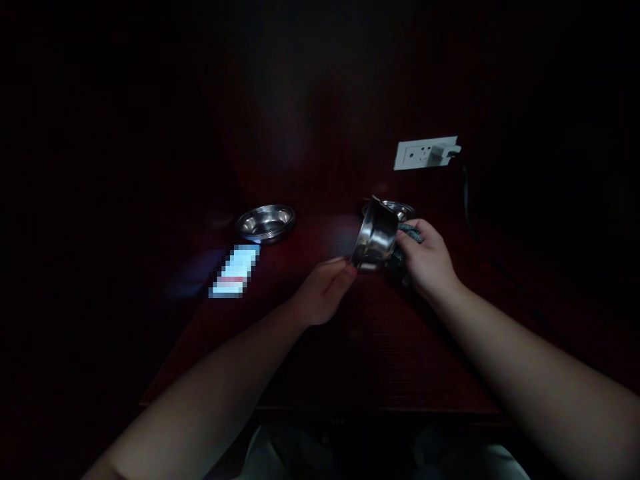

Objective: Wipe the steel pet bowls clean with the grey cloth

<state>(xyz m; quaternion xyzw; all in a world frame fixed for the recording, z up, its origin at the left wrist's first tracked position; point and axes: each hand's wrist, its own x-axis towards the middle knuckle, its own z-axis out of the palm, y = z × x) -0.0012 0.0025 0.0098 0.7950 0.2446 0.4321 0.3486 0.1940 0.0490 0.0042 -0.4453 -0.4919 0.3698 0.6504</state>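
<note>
A shiny metal bowl is held up on its side above the dark red table. My left hand pinches the bowl's rim at its lower left. In my right hand is a dark patterned cloth, gripped against the bowl's outer base. Behind the held bowl, another metal bowl shows only in part. Off to the left stand shallow metal bowls that look stacked; how many I cannot tell.
A lit phone, its screen blurred out, lies on the table at the left. On the back panel is a white wall socket with a plug in it. A dark cable runs down at the right. The surroundings are very dark.
</note>
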